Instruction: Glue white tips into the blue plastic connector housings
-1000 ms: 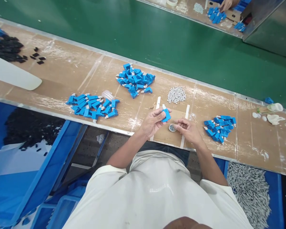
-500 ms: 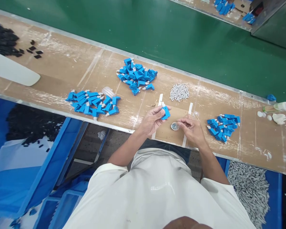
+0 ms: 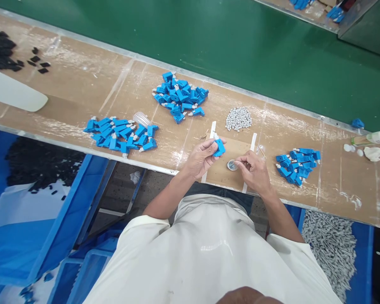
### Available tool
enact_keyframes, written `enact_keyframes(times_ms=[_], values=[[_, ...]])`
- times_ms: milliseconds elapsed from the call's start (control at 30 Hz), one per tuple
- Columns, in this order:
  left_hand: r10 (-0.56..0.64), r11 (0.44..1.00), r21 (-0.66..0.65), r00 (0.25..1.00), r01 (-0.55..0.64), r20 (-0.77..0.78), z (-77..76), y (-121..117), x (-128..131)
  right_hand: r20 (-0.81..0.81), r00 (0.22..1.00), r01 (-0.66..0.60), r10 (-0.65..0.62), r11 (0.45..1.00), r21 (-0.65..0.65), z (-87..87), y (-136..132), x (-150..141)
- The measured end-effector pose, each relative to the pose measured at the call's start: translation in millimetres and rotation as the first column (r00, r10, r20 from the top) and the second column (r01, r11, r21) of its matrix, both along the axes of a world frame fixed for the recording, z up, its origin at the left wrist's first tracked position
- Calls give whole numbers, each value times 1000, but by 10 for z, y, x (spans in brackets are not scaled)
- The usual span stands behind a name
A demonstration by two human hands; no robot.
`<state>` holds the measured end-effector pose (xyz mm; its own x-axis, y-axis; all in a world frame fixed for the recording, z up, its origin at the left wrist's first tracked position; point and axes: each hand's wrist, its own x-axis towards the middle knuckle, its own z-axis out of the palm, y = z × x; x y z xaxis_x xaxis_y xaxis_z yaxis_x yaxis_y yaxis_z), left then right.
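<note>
My left hand (image 3: 203, 157) is closed round a blue plastic part (image 3: 219, 147) with a white tip, held above the bench between thumb and fingers. To its right, my right hand (image 3: 253, 170) is in a pinch at the rim of a small round clear dish (image 3: 232, 165). Whatever sits between those fingertips is too small to make out. The dish holds something greyish. Beyond the hands lies a heap of small grey pieces (image 3: 238, 118). A thin wooden stick (image 3: 262, 152) lies just past my right hand.
Piles of blue parts lie at the left (image 3: 122, 136), at the back (image 3: 181, 96) and at the right (image 3: 297, 165). Black pieces (image 3: 0, 48) are heaped far left. A green surface (image 3: 177, 38) runs behind the bench. A bin of grey pieces (image 3: 329, 249) stands below right.
The view has shifted slightly. Both hands keep nearly the same places, the left on the blue part and the right at the dish.
</note>
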<state>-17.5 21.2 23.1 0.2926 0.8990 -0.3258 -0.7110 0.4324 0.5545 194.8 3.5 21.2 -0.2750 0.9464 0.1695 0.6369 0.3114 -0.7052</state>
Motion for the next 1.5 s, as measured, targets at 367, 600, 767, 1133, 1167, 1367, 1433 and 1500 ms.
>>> enact_keyframes(times_ms=[367, 600, 767, 1133, 1167, 1367, 1433, 1500], values=[[-117, 993, -1, 993, 117, -14, -129, -33, 35, -405, 849, 178, -340, 905, -387, 30, 117, 167], [-241, 971, 12, 971, 240, 5, -13, -146, 156, -522, 820, 205, -236, 972, -117, 446, -32, 43], [-302, 953, 4, 953, 302, -10, 52, -208, 184, -446, 889, 214, -104, 956, 203, 575, -206, -79], [-312, 950, 9, 950, 312, -3, 27, -231, 181, -216, 976, 75, 27, 890, 450, 511, -212, -101], [-312, 950, 8, 950, 312, -3, 28, -231, 181, -217, 976, 72, 30, 891, 449, 511, -209, -104], [-322, 947, 1, 947, 322, -3, 21, -230, 171, -233, 971, 55, 43, 916, 397, 484, -211, -94], [-316, 949, 2, 949, 316, 1, 15, -230, 168, -218, 975, 41, 50, 918, 396, 482, -214, -91], [-306, 952, 4, 952, 306, 10, 9, -231, 167, -172, 983, 16, 59, 913, 408, 490, -213, -88]])
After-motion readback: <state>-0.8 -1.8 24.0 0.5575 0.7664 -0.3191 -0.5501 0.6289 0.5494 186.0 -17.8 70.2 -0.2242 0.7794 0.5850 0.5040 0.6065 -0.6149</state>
